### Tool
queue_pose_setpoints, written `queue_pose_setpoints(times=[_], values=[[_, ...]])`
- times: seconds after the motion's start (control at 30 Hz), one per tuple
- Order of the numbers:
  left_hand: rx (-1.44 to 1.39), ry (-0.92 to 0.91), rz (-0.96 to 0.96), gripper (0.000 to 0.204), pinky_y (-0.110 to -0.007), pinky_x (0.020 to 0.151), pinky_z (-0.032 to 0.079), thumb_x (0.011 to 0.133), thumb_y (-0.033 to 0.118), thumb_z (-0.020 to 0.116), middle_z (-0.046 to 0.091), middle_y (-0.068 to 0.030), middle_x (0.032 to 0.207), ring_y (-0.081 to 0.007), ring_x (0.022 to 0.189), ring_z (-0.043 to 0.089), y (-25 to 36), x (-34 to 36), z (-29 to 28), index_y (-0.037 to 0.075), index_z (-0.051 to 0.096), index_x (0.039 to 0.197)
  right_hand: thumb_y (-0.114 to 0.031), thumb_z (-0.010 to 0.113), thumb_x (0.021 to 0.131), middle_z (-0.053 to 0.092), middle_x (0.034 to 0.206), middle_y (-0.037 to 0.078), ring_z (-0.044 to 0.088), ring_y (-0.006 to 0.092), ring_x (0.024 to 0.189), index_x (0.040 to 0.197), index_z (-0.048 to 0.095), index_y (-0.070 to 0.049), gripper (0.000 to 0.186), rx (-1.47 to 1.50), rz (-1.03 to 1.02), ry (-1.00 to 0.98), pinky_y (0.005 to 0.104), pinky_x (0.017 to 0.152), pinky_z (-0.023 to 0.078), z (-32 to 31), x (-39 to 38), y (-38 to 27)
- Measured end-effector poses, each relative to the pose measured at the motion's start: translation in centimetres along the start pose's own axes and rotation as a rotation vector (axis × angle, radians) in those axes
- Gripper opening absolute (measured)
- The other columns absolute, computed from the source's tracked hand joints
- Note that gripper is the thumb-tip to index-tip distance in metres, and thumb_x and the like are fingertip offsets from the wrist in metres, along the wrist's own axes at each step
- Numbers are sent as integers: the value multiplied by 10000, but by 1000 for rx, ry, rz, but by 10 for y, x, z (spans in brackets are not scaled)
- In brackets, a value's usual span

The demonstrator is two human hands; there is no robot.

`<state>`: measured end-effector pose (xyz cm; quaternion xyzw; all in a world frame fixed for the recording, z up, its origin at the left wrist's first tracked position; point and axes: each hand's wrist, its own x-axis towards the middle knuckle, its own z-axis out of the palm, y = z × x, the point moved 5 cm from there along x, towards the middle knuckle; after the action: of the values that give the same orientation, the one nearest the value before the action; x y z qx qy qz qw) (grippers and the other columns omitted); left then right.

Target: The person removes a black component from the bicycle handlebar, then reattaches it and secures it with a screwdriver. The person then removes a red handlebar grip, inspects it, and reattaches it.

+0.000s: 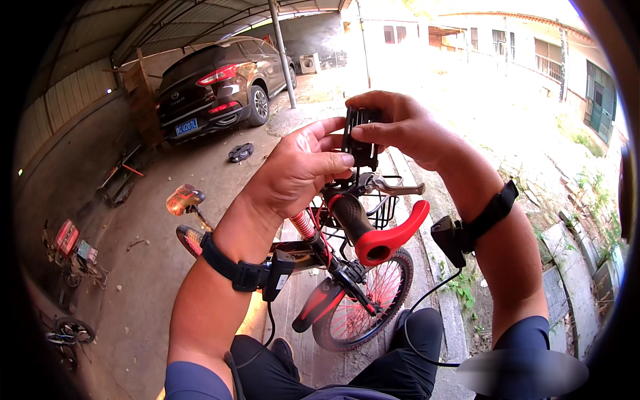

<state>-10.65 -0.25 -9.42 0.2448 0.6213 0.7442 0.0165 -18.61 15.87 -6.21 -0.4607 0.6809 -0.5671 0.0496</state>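
Note:
A small bicycle stands in front of me, with a red front wheel (363,303) and a dark handlebar grip (352,217) ending in a red bar end (393,237). Just above the handlebar is a black slotted phone holder (365,152). My left hand (293,163) grips its left side, thumb across the lower part. From the right, my right hand (407,130) closes round its upper part, thumb on the face and fingers behind. Their grip hides part of the holder and its joint to the bar. A silver brake lever (393,189) sits close below.
Behind the handlebar hangs a black wire basket (385,210). The bicycle's saddle (185,199) is to the left. A dark car (220,87) stands under the roof near a metal post (281,53). A black object (241,153) lies on the ground. Stone slabs (567,280) line the right side.

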Motion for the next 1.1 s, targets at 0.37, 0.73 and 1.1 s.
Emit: queue_pose_setpoints(times=[0.37,0.73,1.1], values=[[73,92,-9,787,-342,974,607,949,-37,707,646,-162,1303,-225,1168,690,6,-3,-3,-11,275,1607,-351,750,1014,757,1061,88,737,141,829,1357,619,21,522,92,141,120,283,662,579,-4,-24,9],[665,103,239,1003,-437,1129,499,868,95,860,555,-217,1441,-332,1351,564,40,-5,0,36,252,1663,-225,668,1042,746,954,62,695,102,708,1375,647,10,408,95,92,43,240,562,538,-8,1,2],[1523,-66,481,721,-450,1038,510,854,348,855,645,-210,1255,-402,1195,619,57,-7,33,18,578,1432,-217,683,1024,711,957,43,617,97,742,1304,671,4,357,149,-23,21,265,606,468,14,3,3]])
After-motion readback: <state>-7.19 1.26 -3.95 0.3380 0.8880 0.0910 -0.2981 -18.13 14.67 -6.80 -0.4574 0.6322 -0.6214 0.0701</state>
